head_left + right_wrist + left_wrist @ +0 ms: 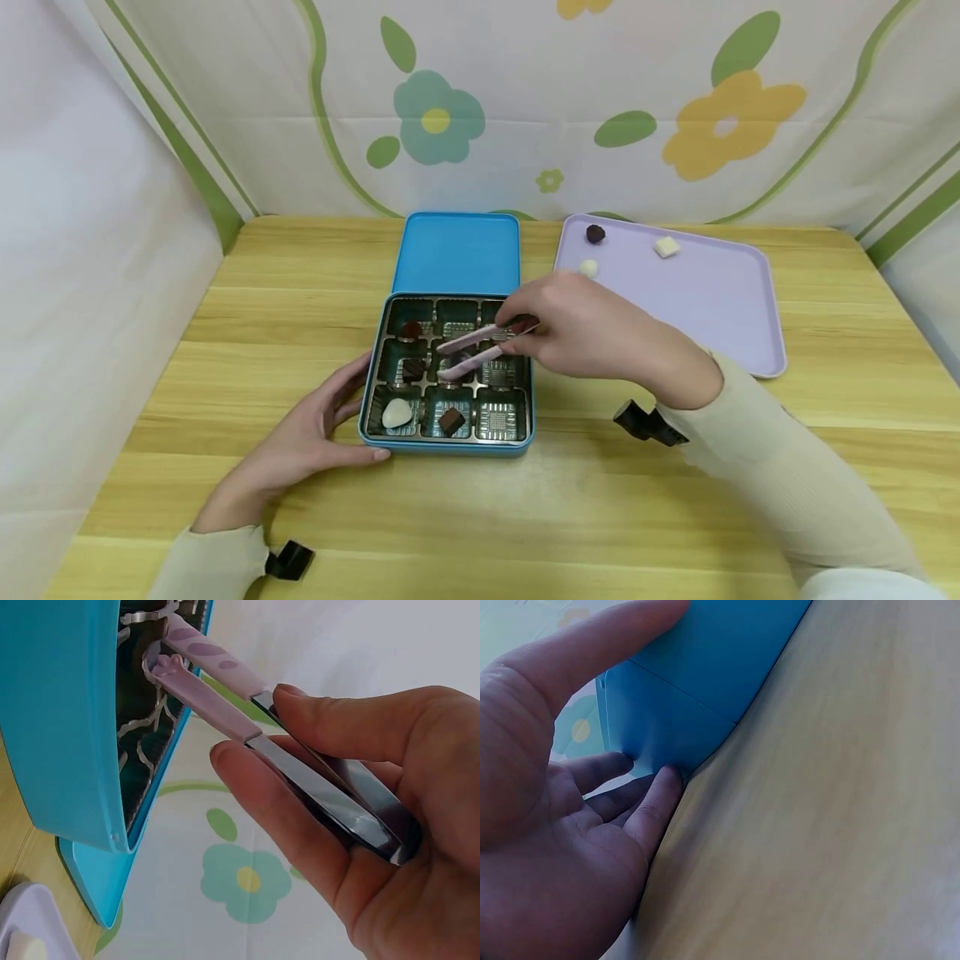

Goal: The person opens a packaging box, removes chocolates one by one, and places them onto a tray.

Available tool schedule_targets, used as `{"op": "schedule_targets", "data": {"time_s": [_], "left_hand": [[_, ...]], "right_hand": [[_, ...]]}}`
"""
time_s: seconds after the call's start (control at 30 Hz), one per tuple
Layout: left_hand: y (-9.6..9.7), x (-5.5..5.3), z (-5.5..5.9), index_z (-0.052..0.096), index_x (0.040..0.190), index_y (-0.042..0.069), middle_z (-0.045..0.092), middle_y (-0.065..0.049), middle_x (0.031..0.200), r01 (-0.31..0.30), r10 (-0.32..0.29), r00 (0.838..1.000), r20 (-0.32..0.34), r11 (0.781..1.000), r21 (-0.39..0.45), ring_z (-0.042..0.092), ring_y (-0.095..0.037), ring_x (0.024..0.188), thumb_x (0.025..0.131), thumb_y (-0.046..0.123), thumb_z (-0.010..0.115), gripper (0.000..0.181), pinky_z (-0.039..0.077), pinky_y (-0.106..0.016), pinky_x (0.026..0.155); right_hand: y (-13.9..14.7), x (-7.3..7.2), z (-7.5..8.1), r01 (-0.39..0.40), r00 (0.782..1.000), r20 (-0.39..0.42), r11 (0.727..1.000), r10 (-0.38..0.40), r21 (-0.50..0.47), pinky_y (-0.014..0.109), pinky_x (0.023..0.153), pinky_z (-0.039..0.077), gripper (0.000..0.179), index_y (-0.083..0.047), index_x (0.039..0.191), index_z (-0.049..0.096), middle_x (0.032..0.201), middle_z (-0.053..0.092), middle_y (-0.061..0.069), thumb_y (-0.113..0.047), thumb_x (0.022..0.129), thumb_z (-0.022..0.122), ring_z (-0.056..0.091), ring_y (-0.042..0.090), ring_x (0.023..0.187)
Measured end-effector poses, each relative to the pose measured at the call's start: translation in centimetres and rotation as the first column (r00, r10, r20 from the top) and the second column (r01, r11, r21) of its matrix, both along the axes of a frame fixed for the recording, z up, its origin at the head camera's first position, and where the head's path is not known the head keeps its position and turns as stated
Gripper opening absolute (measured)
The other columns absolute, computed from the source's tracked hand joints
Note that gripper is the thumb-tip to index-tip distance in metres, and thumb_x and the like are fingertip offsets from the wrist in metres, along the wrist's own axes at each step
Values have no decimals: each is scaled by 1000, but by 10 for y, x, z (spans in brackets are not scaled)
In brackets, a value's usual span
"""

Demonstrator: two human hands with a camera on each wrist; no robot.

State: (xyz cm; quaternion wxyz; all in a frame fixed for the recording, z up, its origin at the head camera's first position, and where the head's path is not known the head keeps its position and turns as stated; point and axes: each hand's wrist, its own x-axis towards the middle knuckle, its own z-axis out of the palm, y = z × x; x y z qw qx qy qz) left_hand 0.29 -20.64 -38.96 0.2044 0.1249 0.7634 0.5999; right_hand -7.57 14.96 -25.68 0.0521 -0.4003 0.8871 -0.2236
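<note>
A blue box with a divided insert stands on the table. Chocolates lie in it: a reddish-brown one, a dark one, a white one and a brown square. My left hand holds the box by its front left corner, thumb along the front and fingers at the left side. Between thumb and fingers of my right hand are metal tongs with pink paw-shaped tips. Those tips reach into the middle compartment, around something dark that is partly hidden.
Behind the box lies its blue lid. A lilac tray at the back right bears a dark chocolate, a white square and a round white piece. A flowered curtain hangs behind the table.
</note>
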Motion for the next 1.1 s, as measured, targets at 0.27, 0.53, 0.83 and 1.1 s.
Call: {"op": "schedule_targets", "data": {"time_s": [0.27,0.53,0.83,1.1], "left_hand": [[-2,-1,-1,25,173,26,32,-14,175,-4,4,1000,-17,1000,-11,55,-10,143,81,7,94,117,42,-9,114],[-4,-1,-1,24,173,25,31,-15,176,1,-1,1000,-26,1000,-2,54,-1,140,81,6,94,117,42,-9,114],[-5,-1,-2,24,173,19,30,-19,176,0,1,999,-39,1000,5,49,3,143,80,4,94,117,42,-9,114],[-3,-1,-2,25,173,19,30,-18,176,2,-2,999,-36,1000,2,46,4,145,80,6,94,116,42,-9,114]], "right_hand": [[25,5,-2,79,996,-16,981,-83,-179,26,64,57,15,-12,104,84,92,81,-5,-8,90,87,66,6,73],[49,11,-10,188,980,-12,935,-201,-300,19,62,54,20,-14,105,85,90,82,-7,-4,88,88,73,5,81],[85,13,-17,371,918,-24,879,-396,-299,12,59,51,19,-18,105,86,91,84,-3,-8,89,89,69,-10,80],[147,22,-23,625,766,9,741,-643,-245,18,51,39,19,-21,105,86,83,71,-28,-13,88,91,50,3,57]]}}
